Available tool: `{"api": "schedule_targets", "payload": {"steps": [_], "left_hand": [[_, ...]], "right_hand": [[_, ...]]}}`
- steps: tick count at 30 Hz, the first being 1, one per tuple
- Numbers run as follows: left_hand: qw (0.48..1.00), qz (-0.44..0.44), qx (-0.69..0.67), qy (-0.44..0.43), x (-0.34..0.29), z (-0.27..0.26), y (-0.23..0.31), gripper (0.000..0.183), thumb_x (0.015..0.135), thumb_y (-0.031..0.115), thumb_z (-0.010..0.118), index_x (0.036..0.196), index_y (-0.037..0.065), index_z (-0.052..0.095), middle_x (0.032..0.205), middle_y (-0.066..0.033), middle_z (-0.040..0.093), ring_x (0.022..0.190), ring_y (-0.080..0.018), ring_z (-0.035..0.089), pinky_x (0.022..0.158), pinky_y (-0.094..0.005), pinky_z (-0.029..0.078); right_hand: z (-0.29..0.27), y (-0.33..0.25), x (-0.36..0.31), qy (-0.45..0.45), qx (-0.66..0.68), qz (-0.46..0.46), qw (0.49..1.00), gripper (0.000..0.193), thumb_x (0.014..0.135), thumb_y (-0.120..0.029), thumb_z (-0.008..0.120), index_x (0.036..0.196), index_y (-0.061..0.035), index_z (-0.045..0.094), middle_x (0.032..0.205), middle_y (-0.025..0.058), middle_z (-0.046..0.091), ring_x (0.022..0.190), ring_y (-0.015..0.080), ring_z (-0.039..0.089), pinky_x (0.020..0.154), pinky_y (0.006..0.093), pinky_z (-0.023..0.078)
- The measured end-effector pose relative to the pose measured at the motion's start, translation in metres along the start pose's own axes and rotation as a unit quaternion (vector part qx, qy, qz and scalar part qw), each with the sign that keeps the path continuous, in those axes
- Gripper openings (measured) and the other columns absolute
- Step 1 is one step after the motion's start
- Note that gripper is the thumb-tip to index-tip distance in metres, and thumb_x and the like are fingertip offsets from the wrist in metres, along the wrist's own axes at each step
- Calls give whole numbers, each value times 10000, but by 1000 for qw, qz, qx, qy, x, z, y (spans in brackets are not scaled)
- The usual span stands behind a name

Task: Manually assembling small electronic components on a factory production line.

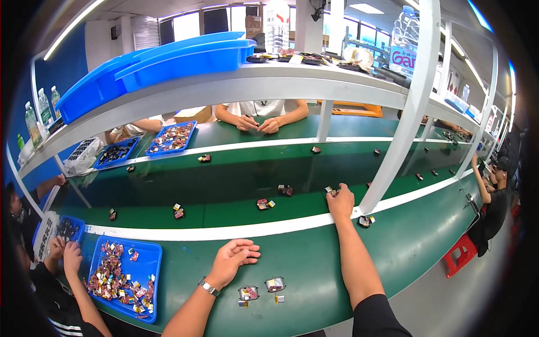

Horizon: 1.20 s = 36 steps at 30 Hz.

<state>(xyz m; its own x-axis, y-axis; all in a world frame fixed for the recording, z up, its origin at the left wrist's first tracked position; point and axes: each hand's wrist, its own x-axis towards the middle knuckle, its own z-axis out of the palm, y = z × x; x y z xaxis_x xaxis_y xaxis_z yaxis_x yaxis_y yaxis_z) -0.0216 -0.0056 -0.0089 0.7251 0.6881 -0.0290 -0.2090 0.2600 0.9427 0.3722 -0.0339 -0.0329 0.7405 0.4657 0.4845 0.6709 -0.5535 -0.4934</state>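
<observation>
I see a small electronic part [332, 192] on the green belt [303, 209], right of the centre of the frame. The right hand [341, 202] reaches to it with bent fingers; I cannot tell if they pinch the part or only touch it. The left hand [231, 261] is at the lower middle, half spread and holding nothing, above the green table [314, 269]. Just below it, two small cases [275, 284] lie side by side, and near them two small batteries [279, 299]. Another part [366, 221] lies on the white strip [269, 229], to the right of the right wrist. At the lower left is a blue tray [159, 264] with many small parts, and next to it a co-worker's hands [72, 257]. At the upper left, blue trays [185, 62] rest on the shelf [269, 84].
</observation>
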Motion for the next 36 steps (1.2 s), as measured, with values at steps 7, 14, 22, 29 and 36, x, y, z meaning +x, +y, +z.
{"api": "schedule_targets", "payload": {"steps": [7, 14, 22, 29, 36], "left_hand": [[1000, 4, 11, 7, -5, -7, 2, 249, 975, 20, 493, 1210, -52, 536, 1166, -189, 633, 1017, -241, 656, 893, -346, 551], [1000, -4, 25, 18, -4, -6, 2, 233, 975, 34, 504, 1188, -52, 545, 1136, -191, 646, 999, -241, 662, 880, -343, 553], [999, -10, 48, -4, 0, -5, 3, 235, 971, 20, 491, 1185, -58, 549, 1136, -192, 647, 990, -235, 663, 869, -338, 556], [1000, -4, 16, -10, -6, -8, 2, 226, 976, 22, 489, 1182, -54, 543, 1125, -206, 647, 958, -255, 675, 848, -359, 564], [995, 25, 42, 83, -4, 2, 0, 198, 953, 21, 534, 1141, -37, 551, 1068, -182, 671, 920, -247, 684, 803, -341, 566]], "right_hand": [[-56, -72, -115, -233, 289, -161, 915, 494, 750, -199, 757, 1172, -8, 585, 902, 101, 689, 903, 276, 626, 840, 392, 498], [-82, -89, -113, -395, 253, -283, 836, 661, 749, -248, 790, 1310, -34, 514, 1157, 128, 622, 1048, 298, 572, 950, 393, 471], [26, -64, -17, -120, 151, -131, 972, 764, 704, -273, 826, 1336, 9, 501, 1181, 153, 631, 1048, 327, 588, 903, 429, 496], [39, -78, -9, -143, 166, -90, 971, 701, 671, -208, 840, 1281, -6, 560, 987, 144, 712, 894, 300, 670, 836, 394, 528], [-10, -73, -49, -103, 355, -57, 927, 600, 703, -184, 830, 1232, -59, 578, 1007, 69, 707, 913, 231, 630, 795, 342, 508]]}}
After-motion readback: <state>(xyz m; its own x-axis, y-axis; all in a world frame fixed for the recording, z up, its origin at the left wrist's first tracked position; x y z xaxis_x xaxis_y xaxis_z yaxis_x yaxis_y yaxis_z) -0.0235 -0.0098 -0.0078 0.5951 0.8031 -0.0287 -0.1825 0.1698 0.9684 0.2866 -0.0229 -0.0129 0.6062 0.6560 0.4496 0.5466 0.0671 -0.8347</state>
